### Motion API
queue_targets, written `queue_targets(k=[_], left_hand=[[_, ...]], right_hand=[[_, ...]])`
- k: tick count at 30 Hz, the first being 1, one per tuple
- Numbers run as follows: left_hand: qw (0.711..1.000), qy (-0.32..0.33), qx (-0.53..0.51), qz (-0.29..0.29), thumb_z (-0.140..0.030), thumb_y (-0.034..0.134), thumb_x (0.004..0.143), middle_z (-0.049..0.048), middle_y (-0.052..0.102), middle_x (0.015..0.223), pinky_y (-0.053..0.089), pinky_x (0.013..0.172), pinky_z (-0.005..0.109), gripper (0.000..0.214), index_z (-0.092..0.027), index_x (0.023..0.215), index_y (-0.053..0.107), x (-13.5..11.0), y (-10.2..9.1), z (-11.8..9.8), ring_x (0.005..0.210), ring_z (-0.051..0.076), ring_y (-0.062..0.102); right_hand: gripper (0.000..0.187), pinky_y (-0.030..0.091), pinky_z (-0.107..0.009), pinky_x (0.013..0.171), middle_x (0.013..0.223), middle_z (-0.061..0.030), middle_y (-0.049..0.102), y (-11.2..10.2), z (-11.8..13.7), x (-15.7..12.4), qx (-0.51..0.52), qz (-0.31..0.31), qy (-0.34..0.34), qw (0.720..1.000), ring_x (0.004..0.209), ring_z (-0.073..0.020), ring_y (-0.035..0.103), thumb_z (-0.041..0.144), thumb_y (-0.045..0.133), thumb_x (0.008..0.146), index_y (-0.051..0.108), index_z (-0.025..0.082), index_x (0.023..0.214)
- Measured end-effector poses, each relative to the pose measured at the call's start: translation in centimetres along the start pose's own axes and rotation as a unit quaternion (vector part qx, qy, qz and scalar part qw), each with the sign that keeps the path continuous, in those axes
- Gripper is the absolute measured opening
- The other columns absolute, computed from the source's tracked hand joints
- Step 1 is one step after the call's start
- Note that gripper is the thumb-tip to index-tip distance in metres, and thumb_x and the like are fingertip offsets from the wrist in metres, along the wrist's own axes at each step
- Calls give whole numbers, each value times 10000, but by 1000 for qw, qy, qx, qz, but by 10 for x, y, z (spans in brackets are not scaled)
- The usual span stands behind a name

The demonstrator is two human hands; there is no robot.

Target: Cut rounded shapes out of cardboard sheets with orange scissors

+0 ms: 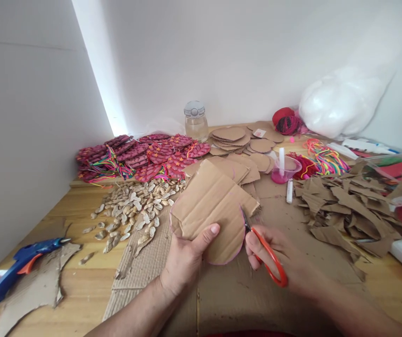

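Note:
My left hand (190, 255) grips a piece of cardboard (211, 206) from below, thumb on top. A purple line runs along its rounded lower edge, which is cut; the upper part is still straight-sided. My right hand (269, 252) holds scissors (270, 256) with orange handles, fingers through the loops. Their dark blades meet the cardboard's right edge at the purple line. Behind the held piece lie more cardboard pieces (250, 169), and beyond them a pile of cut round cardboard shapes (229, 135).
Peanut shells (134, 201) and pink decorated pieces (173, 152) lie left. A blue glue gun (18, 267) rests on a scrap at far left. Cardboard offcuts (352, 206), a pink cup (285, 171) and a white bag (341, 103) are right. A jar (196, 121) stands behind.

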State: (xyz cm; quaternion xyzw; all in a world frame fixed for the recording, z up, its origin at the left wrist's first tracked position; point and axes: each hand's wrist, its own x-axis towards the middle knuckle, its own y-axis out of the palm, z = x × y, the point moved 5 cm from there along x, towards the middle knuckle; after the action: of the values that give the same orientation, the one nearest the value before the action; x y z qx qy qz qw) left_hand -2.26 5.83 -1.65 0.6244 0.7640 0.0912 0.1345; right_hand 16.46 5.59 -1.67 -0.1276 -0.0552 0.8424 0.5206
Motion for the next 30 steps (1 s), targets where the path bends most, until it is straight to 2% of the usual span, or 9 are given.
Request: queue_targets(k=[3, 5, 10, 13, 22, 30], left_hand=[[999, 25, 31, 24, -240, 839, 727, 76, 695, 1244, 392, 1140, 456, 810, -254, 1426, 431, 2, -1, -7, 1314, 271, 544], [999, 14, 19, 35, -215, 840, 725, 81, 683, 1271, 430, 1112, 455, 834, -259, 1442, 416, 2, 0, -6, 1296, 277, 559], [991, -72, -92, 68, -197, 824, 743, 137, 651, 1315, 543, 975, 490, 887, -259, 1484, 341, -3, 10, 7, 1188, 330, 636], [987, -103, -102, 68, -186, 842, 720, 142, 641, 1326, 543, 980, 486, 924, -263, 1489, 335, -6, 12, 13, 1187, 336, 635], [997, -31, -45, 52, -210, 836, 729, 119, 631, 1341, 501, 1037, 496, 865, -264, 1459, 374, -6, 9, 4, 1247, 321, 592], [996, -24, -69, 55, -180, 805, 766, 96, 590, 1391, 508, 1031, 461, 895, -325, 1493, 304, -7, 10, 3, 1252, 287, 587]], right_hand=[[533, 315, -264, 545, 586, 13, 537, -2, 4, 0, 5, 9, 3, 1000, 551, -130, 431, 608, 436, 976, 533, 201, 646], [538, 322, -260, 539, 579, 12, 555, -2, 7, 0, 25, 11, 4, 1000, 544, -129, 433, 623, 420, 975, 543, 202, 664], [586, 313, -258, 493, 564, 15, 537, -4, 6, 3, 60, -29, -11, 998, 497, -115, 422, 713, 471, 903, 512, 202, 620], [567, 302, -253, 478, 562, 26, 519, -5, 3, 5, 77, -40, -20, 996, 488, -111, 409, 716, 524, 875, 508, 204, 632], [544, 318, -248, 479, 584, 25, 533, -6, 6, 5, 62, -37, -12, 997, 506, -111, 431, 676, 517, 904, 528, 202, 637], [515, 352, -259, 526, 588, 41, 449, -6, 6, 5, 40, -49, -32, 997, 547, -122, 413, 646, 513, 923, 465, 213, 649]])
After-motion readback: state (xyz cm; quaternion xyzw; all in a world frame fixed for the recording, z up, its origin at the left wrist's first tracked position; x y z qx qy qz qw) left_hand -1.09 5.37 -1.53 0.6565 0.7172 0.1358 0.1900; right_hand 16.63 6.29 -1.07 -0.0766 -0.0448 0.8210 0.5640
